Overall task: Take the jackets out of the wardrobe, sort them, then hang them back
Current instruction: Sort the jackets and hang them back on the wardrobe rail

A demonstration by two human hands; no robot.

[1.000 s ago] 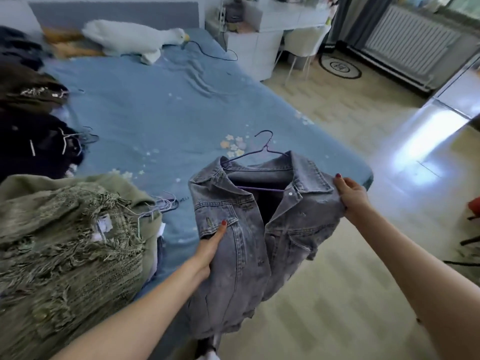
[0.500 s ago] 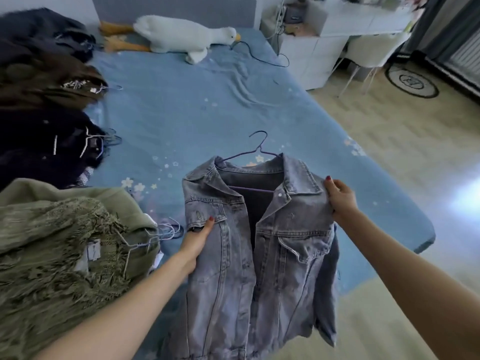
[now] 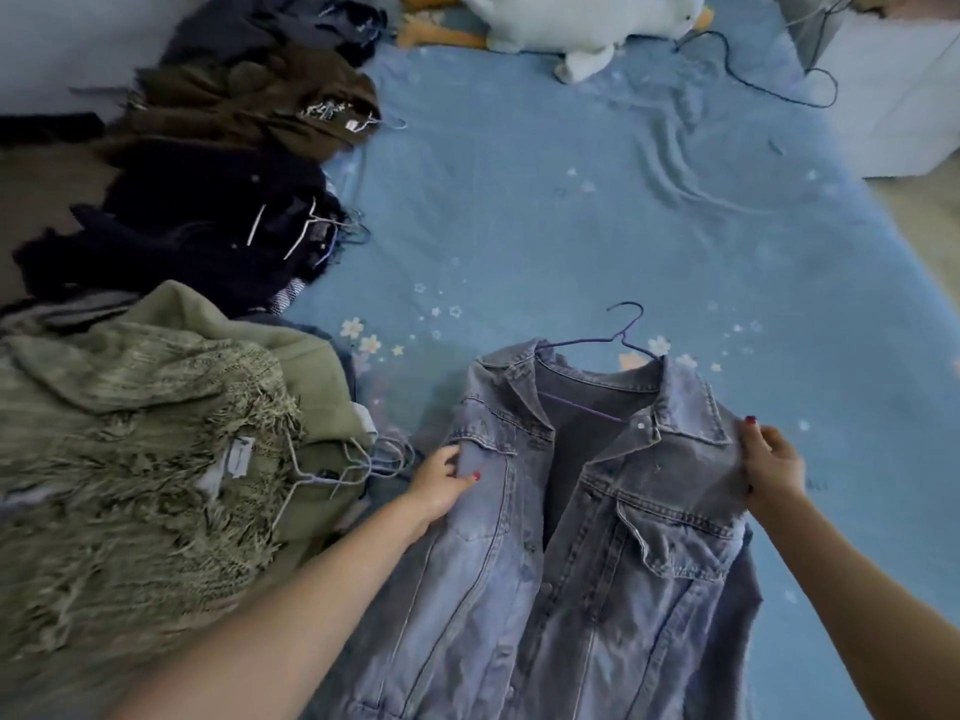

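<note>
A grey-blue denim jacket [image 3: 597, 537] on a purple wire hanger [image 3: 621, 335] is spread over the blue bed [image 3: 545, 210], collar away from me. My left hand [image 3: 441, 478] pinches its left shoulder; my right hand [image 3: 771, 467] grips its right shoulder. At the left lies a green fringed jacket [image 3: 130, 459] on a pale hanger. Behind it lie a black jacket [image 3: 208, 226], a brown jacket [image 3: 249, 101] and a dark one [image 3: 280, 23], each on hangers.
A white plush goose [image 3: 582, 23] lies at the head of the bed with a black cable [image 3: 769, 80] trailing beside it. White furniture [image 3: 904, 96] stands at the right of the bed. Wooden floor [image 3: 930, 220] shows past the bed's right edge.
Both hands have carried the denim jacket from the bed's corner over the floor to the middle of the bed, and it now spreads out over the sheet. My view turned left and down.
</note>
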